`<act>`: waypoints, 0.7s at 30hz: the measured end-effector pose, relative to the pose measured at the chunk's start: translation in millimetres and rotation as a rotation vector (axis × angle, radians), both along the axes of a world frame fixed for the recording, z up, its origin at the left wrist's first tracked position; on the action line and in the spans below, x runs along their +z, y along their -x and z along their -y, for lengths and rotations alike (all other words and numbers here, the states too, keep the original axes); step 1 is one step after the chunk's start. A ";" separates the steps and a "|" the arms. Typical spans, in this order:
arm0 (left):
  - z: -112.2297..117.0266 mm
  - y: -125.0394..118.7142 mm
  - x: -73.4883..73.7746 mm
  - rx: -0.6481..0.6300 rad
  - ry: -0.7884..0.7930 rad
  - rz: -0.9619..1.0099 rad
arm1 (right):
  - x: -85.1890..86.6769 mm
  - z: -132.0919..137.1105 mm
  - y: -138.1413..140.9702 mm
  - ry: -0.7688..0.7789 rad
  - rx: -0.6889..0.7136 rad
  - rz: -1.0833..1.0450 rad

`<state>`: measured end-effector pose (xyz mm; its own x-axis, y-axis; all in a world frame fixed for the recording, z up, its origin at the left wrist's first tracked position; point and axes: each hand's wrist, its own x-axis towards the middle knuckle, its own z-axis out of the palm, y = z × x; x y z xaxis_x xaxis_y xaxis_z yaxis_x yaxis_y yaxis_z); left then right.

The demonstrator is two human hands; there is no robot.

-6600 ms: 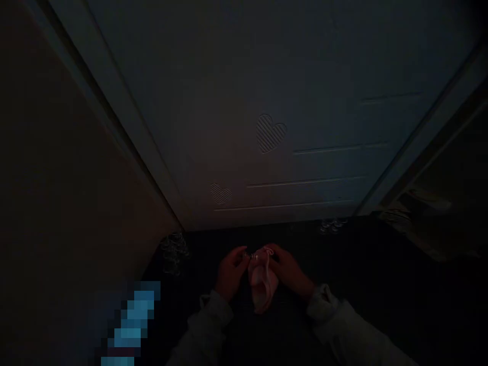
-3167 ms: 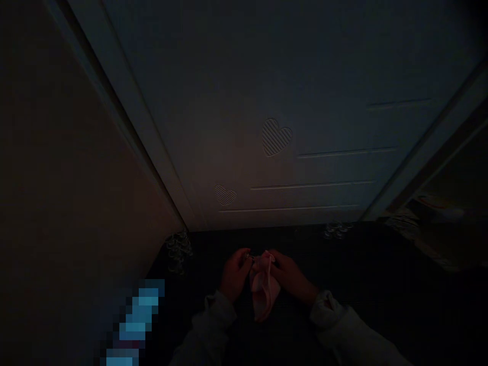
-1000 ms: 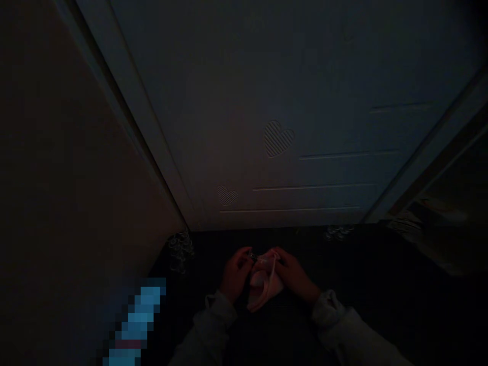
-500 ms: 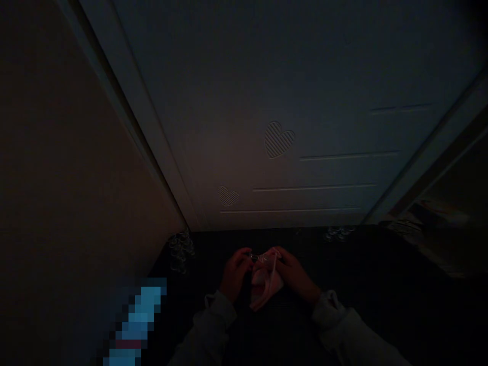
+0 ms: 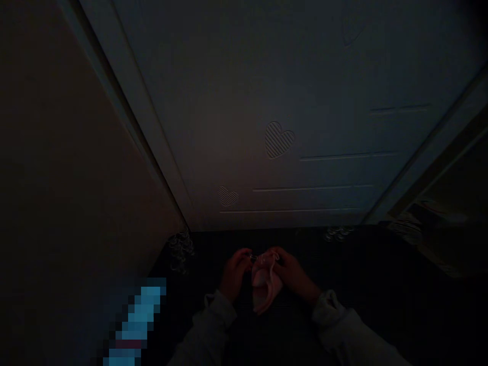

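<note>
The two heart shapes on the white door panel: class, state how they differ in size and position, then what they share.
The upper heart is clearly larger than the lower heart. The upper heart sits higher and further right; the lower heart sits near the panel's bottom left. Both are filled with fine stripes and tilt the same way.

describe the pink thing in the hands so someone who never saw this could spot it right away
Start at the pale door panel with the striped heart, then drop to the dark surface below it. There the left hand and right hand meet, and between them hangs a small pink cloth pouch. It is the only pale pink, soft thing there.
</note>
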<state>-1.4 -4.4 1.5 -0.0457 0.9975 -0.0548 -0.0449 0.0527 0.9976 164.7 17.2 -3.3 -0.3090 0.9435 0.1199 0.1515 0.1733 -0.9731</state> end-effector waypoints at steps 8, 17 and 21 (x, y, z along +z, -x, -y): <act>0.5 -1.6 3.2 0.002 0.004 -0.011 | 3.5 0.5 0.5 -0.003 -0.016 -0.007; 1.0 -0.3 2.4 0.005 -0.031 -0.048 | 8.5 2.7 0.6 0.050 -0.013 -0.011; 1.2 0.9 1.1 -0.023 -0.061 -0.045 | 7.0 1.4 0.4 0.037 -0.021 0.002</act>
<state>-2.2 -5.6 2.6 -0.0236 0.9997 0.0075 0.0008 -0.0074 1.0000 164.3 15.7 3.8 -0.2892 0.9535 0.0845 0.1569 0.1343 -0.9784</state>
